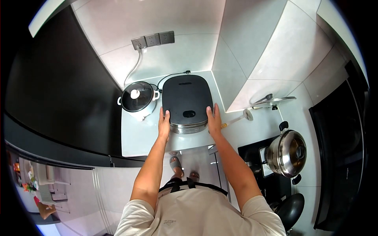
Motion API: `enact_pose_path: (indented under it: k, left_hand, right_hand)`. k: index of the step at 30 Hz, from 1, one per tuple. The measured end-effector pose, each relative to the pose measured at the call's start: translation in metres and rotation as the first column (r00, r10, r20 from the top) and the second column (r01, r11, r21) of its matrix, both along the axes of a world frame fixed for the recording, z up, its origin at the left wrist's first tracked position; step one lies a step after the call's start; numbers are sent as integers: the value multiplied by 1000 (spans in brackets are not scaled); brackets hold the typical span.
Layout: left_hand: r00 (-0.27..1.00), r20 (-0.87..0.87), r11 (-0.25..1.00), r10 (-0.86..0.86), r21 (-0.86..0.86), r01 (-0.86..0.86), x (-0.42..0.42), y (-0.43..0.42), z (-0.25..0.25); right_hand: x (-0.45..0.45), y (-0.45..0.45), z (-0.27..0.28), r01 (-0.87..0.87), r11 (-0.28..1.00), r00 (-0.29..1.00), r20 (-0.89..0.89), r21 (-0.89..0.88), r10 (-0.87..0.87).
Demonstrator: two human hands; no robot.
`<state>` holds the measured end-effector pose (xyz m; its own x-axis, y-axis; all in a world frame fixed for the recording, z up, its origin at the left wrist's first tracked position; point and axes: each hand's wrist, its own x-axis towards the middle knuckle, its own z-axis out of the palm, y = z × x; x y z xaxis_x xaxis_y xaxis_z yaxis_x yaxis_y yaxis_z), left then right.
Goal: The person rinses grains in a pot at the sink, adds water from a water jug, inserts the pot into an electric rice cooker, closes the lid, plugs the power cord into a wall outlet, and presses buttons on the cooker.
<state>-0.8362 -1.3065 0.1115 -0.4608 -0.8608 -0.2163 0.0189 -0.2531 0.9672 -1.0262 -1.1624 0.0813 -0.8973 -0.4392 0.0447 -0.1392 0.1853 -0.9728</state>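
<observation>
A rice cooker [187,96] with a black rounded-square lid and a silvery body stands on the white countertop [136,137] in front of me. My left hand [164,125] presses against its left side near the front, thumb at the lid's edge. On the opposite side my right hand [214,121] grips it the same way, so the cooker sits between both palms. Fingers on the far sides are partly hidden. Close by on the left is a white electric pot [138,98] with a glass lid and white knob. A black cord with a plug [187,72] lies behind the cooker.
A wall socket strip [152,39] has a pale cord plugged in. To the right are a long-handled strainer [247,115], a leaning glass lid [273,102], a steel pot [289,153] on the stove and a black wok [291,210]. A tall dark panel [59,86] borders the left.
</observation>
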Motion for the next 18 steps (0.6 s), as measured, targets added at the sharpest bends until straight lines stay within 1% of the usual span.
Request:
enact_pose_path:
  k: [2,5,8,11,12,15,18]
  left_hand:
    - [998,-32,997,-59,49,60,-1,3,9]
    - [995,-62,995,-80,47,83,-2,-1,3]
    - [999,-22,998,-43,44,44,-4,1,6]
    - [999,-10,997,-51,59,51,-9,4,10]
    - [999,-7,998,-45,47,46,-11,7,11]
    - [999,-1,999,-36,41,36,-19,12,10]
    - [996,-54,997,-67,40,69,-24,12,0]
  right_hand:
    - [-2,-1,10,-54,998,997,48,19,53]
    - [-7,-5,1,-82,996,994,69,-20,83]
    - [-7,-3,7,-38,995,991,126,-91,49]
    - [-16,0,4,-10,995,992,125,-103,23]
    - [-16,3,12,-7,996,989,149,-91,21]
    - [-27,8,10,-40,990,986,157,-133,61]
    - [-34,8,3,-13,993,989,146,-120,31]
